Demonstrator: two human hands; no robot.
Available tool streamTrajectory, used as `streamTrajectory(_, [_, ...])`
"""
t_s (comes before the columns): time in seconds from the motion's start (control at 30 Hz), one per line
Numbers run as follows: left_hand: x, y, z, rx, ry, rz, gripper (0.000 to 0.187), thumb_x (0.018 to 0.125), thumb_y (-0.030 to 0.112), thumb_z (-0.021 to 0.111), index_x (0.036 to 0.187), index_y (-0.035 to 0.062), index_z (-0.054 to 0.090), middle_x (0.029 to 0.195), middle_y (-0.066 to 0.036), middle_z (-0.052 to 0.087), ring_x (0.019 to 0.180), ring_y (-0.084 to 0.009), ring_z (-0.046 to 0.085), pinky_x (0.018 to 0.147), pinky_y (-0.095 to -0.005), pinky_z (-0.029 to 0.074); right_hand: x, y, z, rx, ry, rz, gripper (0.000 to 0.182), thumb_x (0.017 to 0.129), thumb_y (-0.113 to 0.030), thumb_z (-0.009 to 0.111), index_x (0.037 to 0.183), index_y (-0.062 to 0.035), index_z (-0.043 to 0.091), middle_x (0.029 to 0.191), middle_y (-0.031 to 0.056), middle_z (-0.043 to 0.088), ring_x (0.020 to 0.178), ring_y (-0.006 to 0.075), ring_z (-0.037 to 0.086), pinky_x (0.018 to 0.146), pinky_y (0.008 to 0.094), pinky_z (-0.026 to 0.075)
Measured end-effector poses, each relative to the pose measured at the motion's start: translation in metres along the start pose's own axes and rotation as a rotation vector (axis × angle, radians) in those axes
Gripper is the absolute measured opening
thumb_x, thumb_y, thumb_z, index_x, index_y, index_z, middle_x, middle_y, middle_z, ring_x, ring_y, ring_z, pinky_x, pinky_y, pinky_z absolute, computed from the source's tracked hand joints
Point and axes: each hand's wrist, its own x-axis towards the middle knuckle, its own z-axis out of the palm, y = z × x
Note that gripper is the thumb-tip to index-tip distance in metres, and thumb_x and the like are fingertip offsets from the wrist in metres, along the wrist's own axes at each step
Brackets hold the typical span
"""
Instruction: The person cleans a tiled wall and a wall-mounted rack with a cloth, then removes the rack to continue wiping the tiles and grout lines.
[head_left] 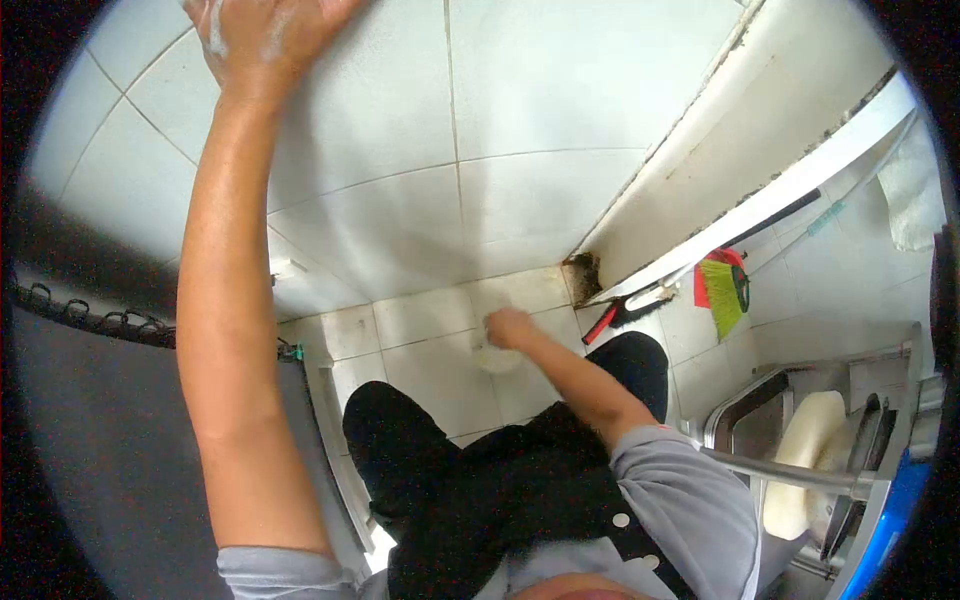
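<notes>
My left hand [265,38] rests against the white tiled wall [370,110] at the top left, with white suds on its back. Its fingers are partly cut off by the frame's edge, and those parts that show are spread. Lower down, near the middle, my right hand [508,328] is closed above the tiled floor [435,375], between my knees. A pale, blurred round shape [497,360] shows just below it; what the hand holds is too indistinct to name.
A dark panel with rings [130,430] stands at the left. A white ledge [740,130] with dark stains juts out at the right. Beyond it are a green-bristled broom [722,295], a red-handled brush [600,324] and a metal rack [800,472] holding basins.
</notes>
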Motion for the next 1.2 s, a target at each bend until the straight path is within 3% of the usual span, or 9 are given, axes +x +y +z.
streamTrajectory(0.1, [-0.001, -0.008, 0.009, -0.046, 0.108, 0.075, 0.092, 0.073, 0.054, 0.087, 0.154, 0.0272, 0.051, 0.174, -0.006, 0.023, 0.161, -0.034, 0.014, 0.131, -0.0553, 0.009, -0.04, 0.001, -0.153, 0.057, 0.238, 0.164, 0.031, 0.079, -0.019, 0.072, 0.108, -0.0092, 0.073, 0.105, 0.0205, 0.074, 0.101, 0.0413, 0.071, 0.087, 0.0523, 0.057])
streamTrajectory(0.2, [0.004, -0.012, 0.0, -0.056, -0.021, 0.056, 0.092, 0.073, 0.055, 0.086, 0.154, 0.0272, 0.051, 0.174, -0.007, 0.023, 0.161, -0.0353, 0.015, 0.131, -0.0569, 0.009, -0.085, 0.003, -0.283, 0.177, 0.645, 0.038, 0.038, 0.076, -0.009, 0.072, 0.114, -0.0091, 0.069, 0.112, 0.0184, 0.07, 0.108, 0.0397, 0.067, 0.096, 0.0492, 0.054])
streamTrajectory(0.4, [0.005, -0.008, -0.002, -0.055, -0.003, 0.062, 0.092, 0.074, 0.057, 0.084, 0.153, 0.0263, 0.051, 0.174, -0.009, 0.023, 0.16, -0.0369, 0.016, 0.13, -0.0585, 0.01, -0.105, 0.003, -0.364, 0.005, 1.592, 0.28, 0.06, 0.075, -0.013, 0.083, 0.13, -0.0071, 0.059, 0.122, 0.0234, 0.064, 0.114, 0.0384, 0.063, 0.1, 0.0487, 0.051])
streamTrajectory(0.6, [0.003, -0.005, 0.0, -0.027, 0.01, 0.049, 0.091, 0.077, 0.056, 0.083, 0.155, 0.024, 0.049, 0.174, -0.008, 0.022, 0.16, -0.0359, 0.015, 0.13, -0.0585, 0.009, -0.098, 0.018, -0.339, 0.395, 1.294, 0.638, 0.054, 0.079, -0.018, 0.084, 0.125, -0.006, 0.058, 0.095, 0.0193, 0.071, 0.091, 0.0386, 0.07, 0.085, 0.0488, 0.055])
streamTrajectory(0.8, [0.006, 0.001, -0.008, -0.034, 0.037, 0.039, 0.074, 0.085, 0.043, 0.08, 0.15, 0.0196, 0.053, 0.171, -0.012, 0.03, 0.158, -0.0363, 0.023, 0.129, -0.0578, 0.016, -0.086, 0.007, -0.335, 0.517, 1.353, 0.429, 0.044, 0.083, -0.018, 0.076, 0.12, -0.0015, 0.058, 0.096, 0.0301, 0.072, 0.094, 0.0484, 0.071, 0.082, 0.0549, 0.056])
streamTrajectory(0.9, [-0.024, 0.045, -0.011, -0.214, 0.167, 0.098, 0.042, 0.094, 0.043, 0.073, 0.126, 0.0153, 0.072, 0.128, -0.021, 0.067, 0.126, -0.0385, 0.059, 0.111, -0.0552, 0.039, -0.083, 0.015, -0.335, 0.527, 1.359, 0.393, 0.045, 0.084, -0.021, 0.074, 0.122, -0.0027, 0.058, 0.099, 0.0291, 0.072, 0.095, 0.0489, 0.07, 0.083, 0.0556, 0.055])
streamTrajectory(1.0, [-0.11, 0.151, -0.019, -0.636, -0.202, 0.276, 0.003, 0.086, 0.008, 0.067, 0.084, 0.0076, 0.068, 0.1, -0.012, 0.066, 0.094, -0.03, 0.069, 0.082, -0.0479, 0.057, -0.078, 0.026, -0.331, 0.488, 1.309, 0.386, 0.045, 0.085, -0.023, 0.075, 0.121, -0.0049, 0.058, 0.097, 0.0276, 0.072, 0.095, 0.0487, 0.07, 0.085, 0.0553, 0.055])
streamTrajectory(1.1, [-0.161, 0.213, -0.004, -0.809, -0.516, 0.037, 0.001, 0.09, 0.01, 0.063, 0.091, 0.0107, 0.062, 0.093, -0.01, 0.061, 0.088, -0.0338, 0.069, 0.071, -0.0513, 0.057, -0.092, 0.025, -0.337, 0.503, 1.262, 0.34, 0.045, 0.084, -0.022, 0.075, 0.122, -0.0061, 0.057, 0.099, 0.027, 0.072, 0.098, 0.048, 0.069, 0.086, 0.0557, 0.055])
streamTrajectory(1.2, [-0.169, 0.228, 0.006, -0.787, -0.544, 0.031, 0.006, 0.091, 0.009, 0.06, 0.096, 0.012, 0.061, 0.095, -0.011, 0.059, 0.083, -0.0352, 0.069, 0.068, -0.0496, 0.058, -0.11, 0.031, -0.345, 0.564, 1.211, 0.358, 0.038, 0.084, -0.021, 0.075, 0.114, -0.0029, 0.062, 0.104, 0.0277, 0.071, 0.103, 0.0474, 0.068, 0.088, 0.0548, 0.054])
